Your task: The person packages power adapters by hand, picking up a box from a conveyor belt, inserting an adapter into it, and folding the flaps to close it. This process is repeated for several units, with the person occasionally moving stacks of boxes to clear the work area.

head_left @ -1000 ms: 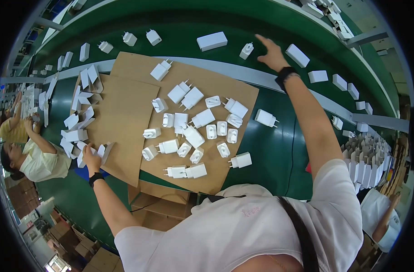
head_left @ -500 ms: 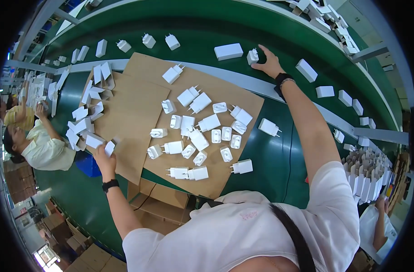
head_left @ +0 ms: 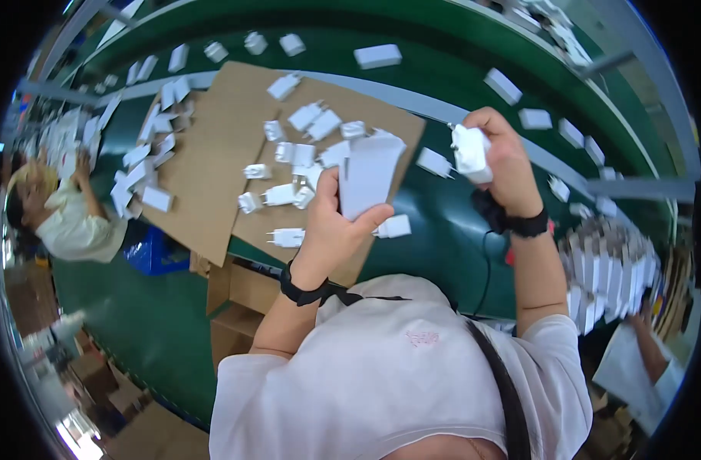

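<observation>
My left hand [head_left: 337, 224] is closed on a small white carton [head_left: 368, 178], held above the cardboard sheet with its top flaps raised. To its right, my right hand [head_left: 508, 165] grips a white plug charger [head_left: 468, 152], its prongs pointing up and away. The charger and the carton are apart. Below them, several white chargers [head_left: 280, 195] lie scattered on the brown cardboard [head_left: 201, 157], some hidden behind the carton and my left hand. One more charger [head_left: 435, 162] rests on the green table near my right hand.
White cartons [head_left: 157, 199] with raised flaps pile at the cardboard's left. Chargers and closed boxes [head_left: 377, 57] line the green belt [head_left: 327, 42] beyond a grey rail. Many cartons [head_left: 607, 264] stand at the right. Co-workers sit at both sides; a blue bin [head_left: 147, 249] is lower left.
My right hand has taken a charger from the belt and brought it nearer. My left hand has picked a carton from the left pile and moved right with it.
</observation>
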The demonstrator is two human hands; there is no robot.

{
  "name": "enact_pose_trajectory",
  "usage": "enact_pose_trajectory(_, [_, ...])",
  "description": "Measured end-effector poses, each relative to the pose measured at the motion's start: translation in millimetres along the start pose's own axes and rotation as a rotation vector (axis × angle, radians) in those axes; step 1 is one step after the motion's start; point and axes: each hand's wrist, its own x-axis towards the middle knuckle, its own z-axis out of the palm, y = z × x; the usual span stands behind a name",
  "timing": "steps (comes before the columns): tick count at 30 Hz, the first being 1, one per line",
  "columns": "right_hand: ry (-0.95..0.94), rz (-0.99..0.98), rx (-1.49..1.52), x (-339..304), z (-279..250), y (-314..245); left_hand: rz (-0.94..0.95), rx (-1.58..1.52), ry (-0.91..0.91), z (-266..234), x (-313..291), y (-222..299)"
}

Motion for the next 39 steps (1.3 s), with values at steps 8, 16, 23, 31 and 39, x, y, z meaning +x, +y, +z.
enact_pose_trajectory(8, [0.022,0.005,0.489,-110.3,-20.8,-42.8,0.157,-0.137,-0.127,65.8,-37.3,-7.3])
enact_pose_trajectory(16, [-0.027,0.121,0.688,-171.8,21.6,10.2,-0.151,-0.639,-0.486,82.9,-58.3,-20.1])
enact_pose_trajectory(23, [-0.105,0.195,0.631,-176.9,19.4,9.3,-0.159,-0.573,-0.154,98.8,-73.1,-30.6])
enact_pose_trajectory(31, [0.229,-0.161,0.098,-159.2,-19.0,-26.2,-0.004,-0.274,-0.220,82.9,-75.8,-26.2])
enact_pose_trajectory(39, [0.157,-0.281,-0.233,-161.2,-8.5,-37.6,0.259,0.258,-0.101,77.7,-75.6,-18.7])
